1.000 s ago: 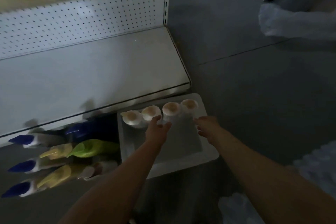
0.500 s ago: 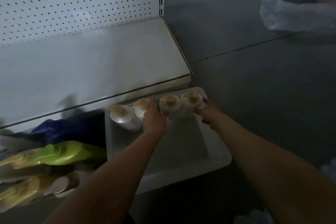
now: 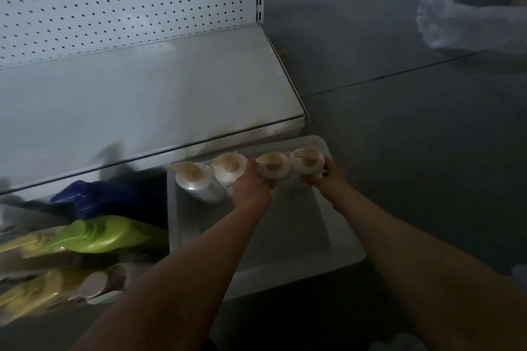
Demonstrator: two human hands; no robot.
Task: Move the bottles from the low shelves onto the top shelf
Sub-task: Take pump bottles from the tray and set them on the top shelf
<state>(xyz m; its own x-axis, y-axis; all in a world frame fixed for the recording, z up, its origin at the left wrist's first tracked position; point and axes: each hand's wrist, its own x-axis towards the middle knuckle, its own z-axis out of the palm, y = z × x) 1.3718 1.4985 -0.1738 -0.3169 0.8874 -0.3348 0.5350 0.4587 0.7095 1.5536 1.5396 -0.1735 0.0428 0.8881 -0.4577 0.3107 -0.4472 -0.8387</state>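
Both hands grip pump bottles in the white bin (image 3: 346, 261) at five o'clock: left hand (image 3: 251, 186) on the third bottle (image 3: 272, 169), right hand (image 3: 328, 178) on the fourth bottle (image 3: 308, 162). Risk: lifting could topple the adjacent second bottle (image 3: 229, 169).

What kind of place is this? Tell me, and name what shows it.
Probably a shop aisle or stockroom: a metal shelf with a pegboard back, pump bottles lined up in a white bin, and detergent bottles below.
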